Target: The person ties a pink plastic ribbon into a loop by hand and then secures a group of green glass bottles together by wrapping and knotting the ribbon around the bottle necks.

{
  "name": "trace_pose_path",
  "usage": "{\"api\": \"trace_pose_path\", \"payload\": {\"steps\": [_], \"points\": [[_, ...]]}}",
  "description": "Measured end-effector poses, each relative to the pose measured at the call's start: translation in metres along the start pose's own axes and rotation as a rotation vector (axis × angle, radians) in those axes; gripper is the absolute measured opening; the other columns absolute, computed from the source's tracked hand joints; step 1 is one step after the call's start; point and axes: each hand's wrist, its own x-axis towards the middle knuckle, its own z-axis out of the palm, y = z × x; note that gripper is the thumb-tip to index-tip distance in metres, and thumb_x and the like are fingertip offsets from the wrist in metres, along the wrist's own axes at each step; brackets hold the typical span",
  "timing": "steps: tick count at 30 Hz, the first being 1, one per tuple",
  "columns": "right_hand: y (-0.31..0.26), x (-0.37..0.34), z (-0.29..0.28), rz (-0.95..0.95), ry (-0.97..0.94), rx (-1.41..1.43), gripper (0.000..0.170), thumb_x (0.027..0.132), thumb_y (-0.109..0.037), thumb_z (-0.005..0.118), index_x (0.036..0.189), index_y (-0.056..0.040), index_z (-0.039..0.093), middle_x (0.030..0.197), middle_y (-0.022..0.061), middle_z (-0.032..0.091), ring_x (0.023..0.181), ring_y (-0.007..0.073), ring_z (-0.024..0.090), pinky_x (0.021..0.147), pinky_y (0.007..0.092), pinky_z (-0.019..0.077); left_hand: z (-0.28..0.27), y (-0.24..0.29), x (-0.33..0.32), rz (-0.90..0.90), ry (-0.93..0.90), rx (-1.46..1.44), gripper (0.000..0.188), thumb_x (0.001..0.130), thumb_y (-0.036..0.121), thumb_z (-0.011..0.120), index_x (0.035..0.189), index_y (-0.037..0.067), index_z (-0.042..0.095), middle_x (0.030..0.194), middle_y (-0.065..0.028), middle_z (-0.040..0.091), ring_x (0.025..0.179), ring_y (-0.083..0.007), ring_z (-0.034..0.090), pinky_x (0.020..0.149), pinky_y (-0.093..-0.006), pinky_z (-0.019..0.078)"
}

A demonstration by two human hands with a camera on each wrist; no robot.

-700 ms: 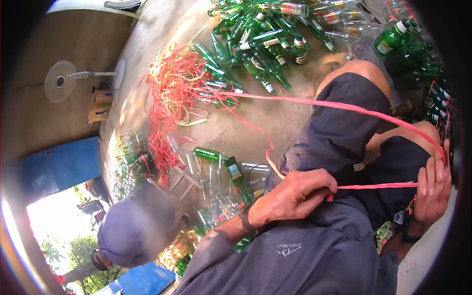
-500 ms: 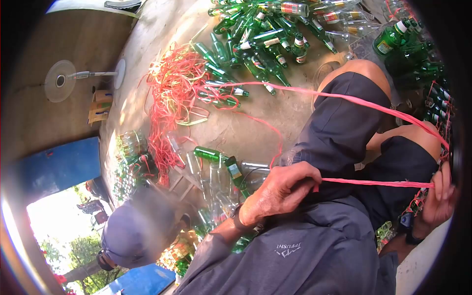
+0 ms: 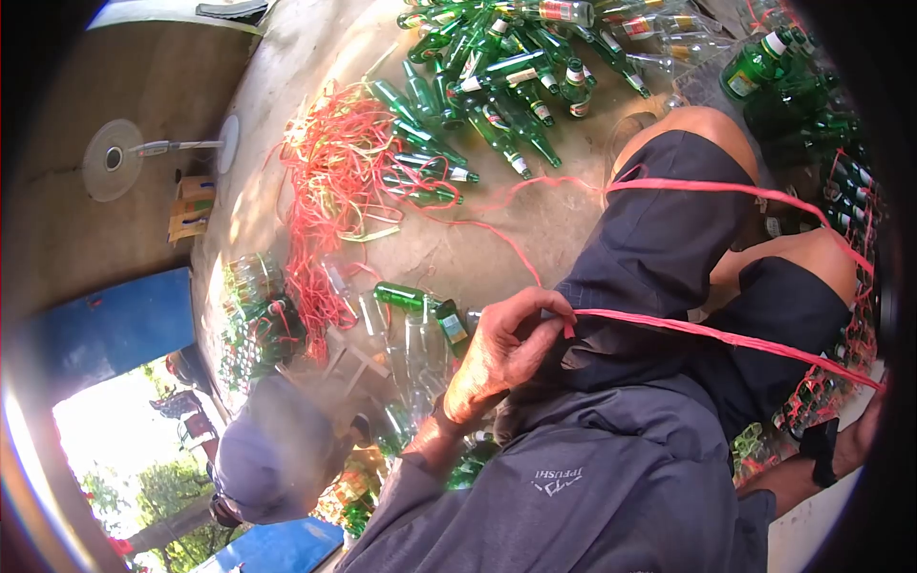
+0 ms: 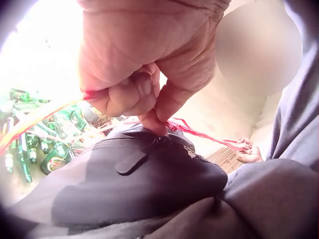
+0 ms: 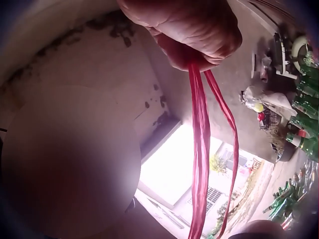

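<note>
A flat pink-red plastic strap [image 3: 707,330] runs across my lap between my two hands. My left hand [image 3: 511,346], above the left thigh, pinches it near a short end between thumb and fingers. In the left wrist view the left hand [image 4: 149,55] has curled fingers, with strap on both sides of it. At the right edge of the head view my right hand [image 3: 867,432] is mostly cut off. The right wrist view has the right hand [image 5: 192,32] curled round the strap [image 5: 199,149], two strands leading away from its fist. A second length of strap [image 3: 726,189] crosses over my knees.
Tangled red and yellowish strap [image 3: 339,181] lies heaped on the floor. Green bottles [image 3: 516,86] are piled beyond it, with clear bottles [image 3: 420,349] nearer my left side. Another person in a grey cap [image 3: 272,458] is at lower left. A fan [image 3: 117,159] stands farther off.
My left hand has moved left and up in the head view, and my right hand farther right and down, mostly out of frame. The strap between them has lengthened.
</note>
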Motion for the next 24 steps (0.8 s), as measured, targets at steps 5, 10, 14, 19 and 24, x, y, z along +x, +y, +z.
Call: {"api": "trace_pose_path", "payload": {"steps": [5,10,14,19,24], "points": [[-0.020,0.013,0.005,0.164,-0.359,-0.374,0.027,0.102,-0.017,0.062,0.125,-0.0021,0.058,0.083,-0.0012,0.046,0.058,0.0076,0.036,0.058,0.0232,0.0382,-0.008,-0.010,0.006,0.055,0.074,-0.051,0.022,0.093,-0.011,0.054,0.113,-0.006,0.063,0.099,-0.0127,0.070,0.092,-0.0177,0.067,0.086,-0.0297,0.0532],[-0.052,0.018,-0.011,0.021,-0.352,-0.629,0.026,0.105,-0.025,0.059,0.110,-0.0001,0.062,0.079,0.0013,0.048,0.057,0.0083,0.036,0.053,0.0226,0.0353,-0.014,-0.013,0.012,0.136,0.132,0.127,0.020,0.092,-0.007,0.058,0.110,-0.001,0.065,0.091,-0.0054,0.072,0.082,-0.0092,0.067,0.071,-0.0243,0.0518],[-0.020,0.002,-0.033,-0.158,0.101,-0.962,0.043,0.105,-0.023,0.056,0.135,0.0047,0.045,0.097,0.0076,0.053,0.065,0.0102,0.042,0.057,0.0254,0.0415,0.002,0.030,0.016,0.050,0.074,0.222,0.021,0.092,-0.010,0.058,0.111,-0.005,0.065,0.100,-0.0107,0.071,0.085,-0.0142,0.069,0.077,-0.0252,0.0540],[0.060,-0.053,-0.037,0.176,-0.571,-1.631,0.068,0.093,-0.041,0.068,0.140,0.0059,0.052,0.120,0.0102,0.059,0.067,0.0070,0.042,0.061,0.0224,0.0365,0.047,0.057,0.033,0.495,-0.175,0.194,0.026,0.088,-0.013,0.060,0.110,-0.001,0.067,0.094,-0.0113,0.070,0.079,-0.0210,0.072,0.068,-0.0305,0.0568],[0.148,-0.084,-0.012,0.569,-0.920,-1.622,0.065,0.082,-0.041,0.083,0.126,0.0009,0.062,0.097,0.0048,0.063,0.062,0.0055,0.042,0.055,0.0233,0.0326,0.079,0.067,0.044,0.599,-0.327,0.230,0.027,0.087,-0.008,0.065,0.113,0.000,0.063,0.090,-0.0120,0.066,0.079,-0.0292,0.070,0.066,-0.0368,0.0542]]}}
